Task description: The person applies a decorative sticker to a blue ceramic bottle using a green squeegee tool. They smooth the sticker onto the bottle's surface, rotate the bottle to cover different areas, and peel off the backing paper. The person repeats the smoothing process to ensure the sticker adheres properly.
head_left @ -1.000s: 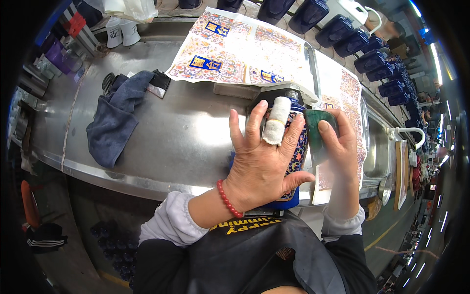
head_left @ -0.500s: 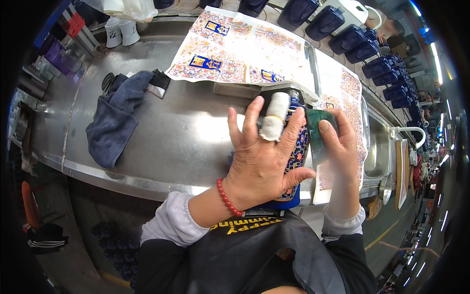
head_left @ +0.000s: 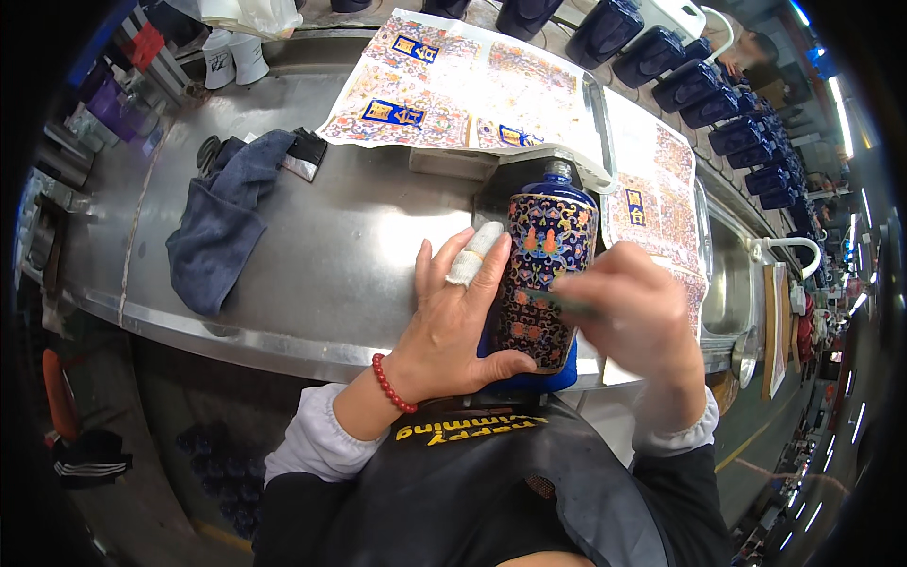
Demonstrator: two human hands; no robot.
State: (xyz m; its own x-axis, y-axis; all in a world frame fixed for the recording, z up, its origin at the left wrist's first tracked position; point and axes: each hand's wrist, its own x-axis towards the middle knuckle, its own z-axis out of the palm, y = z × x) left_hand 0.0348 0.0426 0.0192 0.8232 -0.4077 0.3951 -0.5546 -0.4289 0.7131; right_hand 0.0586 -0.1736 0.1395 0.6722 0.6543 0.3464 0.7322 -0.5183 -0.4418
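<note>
A dark blue bottle [head_left: 548, 222] with a clear glass neck lies on its back, its neck away from me. A colourful floral decal covers its front. Along its left edge my left hand [head_left: 444, 326] rests with fingers stretched, the thumb across its lower end. A white wrap covers one finger of that hand. My right hand [head_left: 638, 312], smeared by motion, grips a dark green scraper [head_left: 557, 302] whose edge lies across the decal's middle. Beneath the bottle shows a blue pad [head_left: 557, 380].
Printed decal sheets [head_left: 444, 85] lie beyond the bottle, with more at right. A blue-grey cloth [head_left: 227, 222] lies on the steel worktop [head_left: 359, 227] at left. Several dark blue bottles [head_left: 605, 33] line the far side. A sink [head_left: 729, 293] is at right.
My left hand has slid left and down off the bottle's front, uncovering the decal. My right hand has brought the scraper from beside the bottle onto its front.
</note>
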